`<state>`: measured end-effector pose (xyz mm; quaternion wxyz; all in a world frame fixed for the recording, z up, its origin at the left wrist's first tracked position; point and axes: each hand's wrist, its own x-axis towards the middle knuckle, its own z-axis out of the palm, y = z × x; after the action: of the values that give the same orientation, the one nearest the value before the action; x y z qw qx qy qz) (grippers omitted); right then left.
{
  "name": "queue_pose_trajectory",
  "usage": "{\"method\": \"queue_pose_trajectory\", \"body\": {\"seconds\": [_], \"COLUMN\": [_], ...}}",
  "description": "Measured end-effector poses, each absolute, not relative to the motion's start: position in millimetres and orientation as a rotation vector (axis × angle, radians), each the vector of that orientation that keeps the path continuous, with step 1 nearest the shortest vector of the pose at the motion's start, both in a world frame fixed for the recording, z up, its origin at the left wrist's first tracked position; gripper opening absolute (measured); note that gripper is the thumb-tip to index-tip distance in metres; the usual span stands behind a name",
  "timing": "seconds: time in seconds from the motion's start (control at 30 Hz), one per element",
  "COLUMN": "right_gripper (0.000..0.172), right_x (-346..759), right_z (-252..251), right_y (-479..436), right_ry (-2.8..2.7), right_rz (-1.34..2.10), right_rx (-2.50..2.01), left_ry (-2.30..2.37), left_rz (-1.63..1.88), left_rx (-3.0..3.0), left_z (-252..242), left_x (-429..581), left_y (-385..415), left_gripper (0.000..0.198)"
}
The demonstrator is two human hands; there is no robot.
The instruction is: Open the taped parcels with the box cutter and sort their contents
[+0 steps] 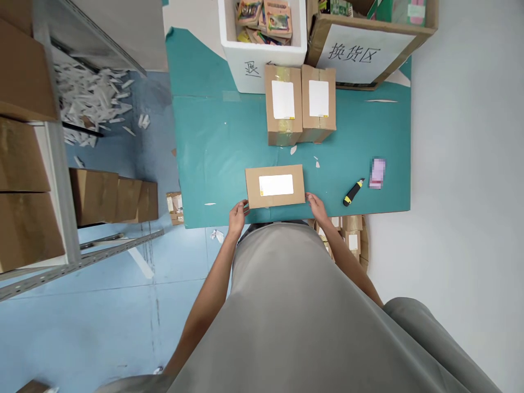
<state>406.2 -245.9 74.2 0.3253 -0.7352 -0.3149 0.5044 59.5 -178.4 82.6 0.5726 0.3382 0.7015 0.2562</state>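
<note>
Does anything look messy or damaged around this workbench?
Yes: white scraps lie heaped on the floor at left, like spilled litter. The green table cover has a ragged upper-left edge, exposing a pale surface. The box between the left hand and right hand shows no obvious damage.

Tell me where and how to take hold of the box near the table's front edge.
Best by its two short ends, I'd judge: the box lies label up, its long side running left to right, and other boxes block neither end. Come from both sides, left grip at the left end, right grip at the right, pressing inward.
</note>
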Motion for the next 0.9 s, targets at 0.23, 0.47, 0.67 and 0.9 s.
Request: {"method": "queue_pose_trajectory", "body": {"seconds": [0.23, 0.47, 0.67, 0.9], "right_gripper": [0.063, 0.064, 0.059, 0.059], "right_x": [389, 395, 405, 399], "right_z": [64, 93, 143, 145], "right_y": [-252, -240, -215, -219], "right_ry": [-0.813, -0.923, -1.037, -1.097], "right_rz": [1.326, 1.159, 0.936, 0.979], "right_rx": [-1.951, -1.932, -1.942, -2.015], "left_ry": [1.670, 1.695, 1.667, 1.706], "left_rz": [0.551, 0.683, 0.878, 0.746], "left_rx": [0.859, 0.951, 1.169, 1.107], "left_z": [79, 104, 146, 140], "left_x": [61, 65, 61, 55], "left_y": [-188, -176, -149, -148], "left_gripper": [0.037, 0.033, 0.046, 0.042]}}
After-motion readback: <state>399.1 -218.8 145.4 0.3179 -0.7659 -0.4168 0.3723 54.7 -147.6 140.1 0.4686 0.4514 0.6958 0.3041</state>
